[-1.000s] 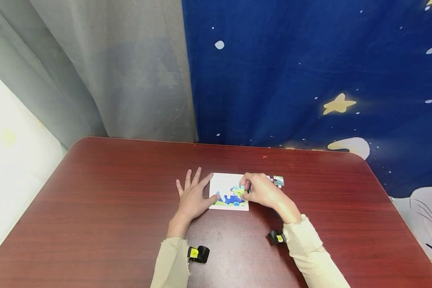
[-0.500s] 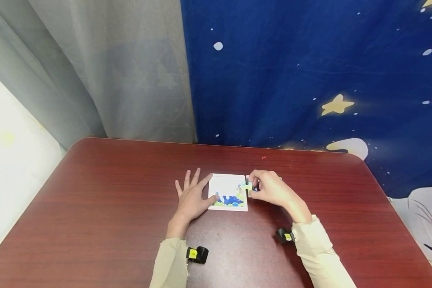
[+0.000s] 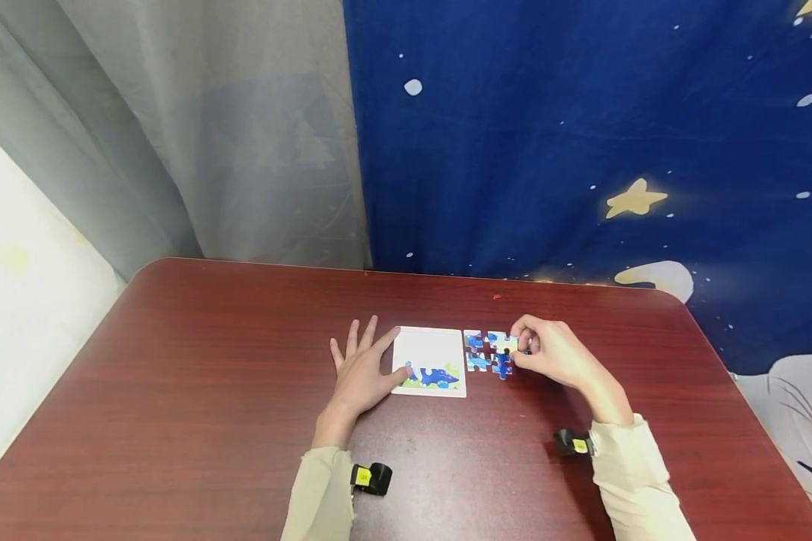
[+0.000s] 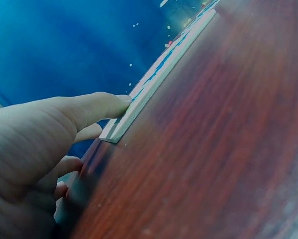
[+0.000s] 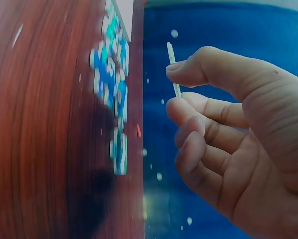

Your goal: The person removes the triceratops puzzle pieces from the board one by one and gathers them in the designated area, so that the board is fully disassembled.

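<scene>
Pinching a thin, pale-edged jigsaw piece [image 5: 170, 53] between thumb and fingers, the right hand [image 3: 556, 353] is right of centre in the head view, beside loose blue jigsaw pieces [image 3: 477, 362]; the left hand [image 3: 362, 377], fingers spread, touches the white rectangular puzzle tray [image 3: 428, 344], below centre.

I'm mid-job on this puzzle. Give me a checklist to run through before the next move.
1. Left hand on the puzzle tray: ok, touching its left side.
2. Right hand grip: ok, pinching a puzzle piece.
3. Loose puzzle pieces within view: ok, lying right of the tray.
4. Tray filled: not ok, its far part shows bare white.
5. Held piece's match to a slot: cannot tell; it shows edge-on in the right wrist view.
</scene>
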Demonstrator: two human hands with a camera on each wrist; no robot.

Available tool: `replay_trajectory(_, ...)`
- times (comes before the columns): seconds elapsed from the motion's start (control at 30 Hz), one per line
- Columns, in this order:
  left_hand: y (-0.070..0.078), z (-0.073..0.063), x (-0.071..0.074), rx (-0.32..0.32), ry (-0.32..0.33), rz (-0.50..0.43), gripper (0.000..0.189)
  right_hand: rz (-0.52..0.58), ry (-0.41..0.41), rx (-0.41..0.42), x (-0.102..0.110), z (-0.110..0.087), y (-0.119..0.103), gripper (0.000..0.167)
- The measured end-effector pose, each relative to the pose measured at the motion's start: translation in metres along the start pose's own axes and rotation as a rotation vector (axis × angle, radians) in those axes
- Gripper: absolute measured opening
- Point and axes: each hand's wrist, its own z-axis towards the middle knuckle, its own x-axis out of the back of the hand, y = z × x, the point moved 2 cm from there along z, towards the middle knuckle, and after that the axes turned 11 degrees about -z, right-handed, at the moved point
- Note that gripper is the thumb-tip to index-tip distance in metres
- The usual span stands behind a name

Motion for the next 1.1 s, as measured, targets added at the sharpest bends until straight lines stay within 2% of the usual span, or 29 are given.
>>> replay_trajectory(0.5,-0.001,0.001,0.0,0.004,-0.004,0.011,0.067,-0.045,-0.041,-0.083,0.003,-0.02,0.025,0.026)
replay_trajectory(1.1,-0.001,0.001,0.0,-0.002,0.001,0.012,0.068,-0.027,-0.069,-0.088,-0.01,-0.028,0.034,0.024)
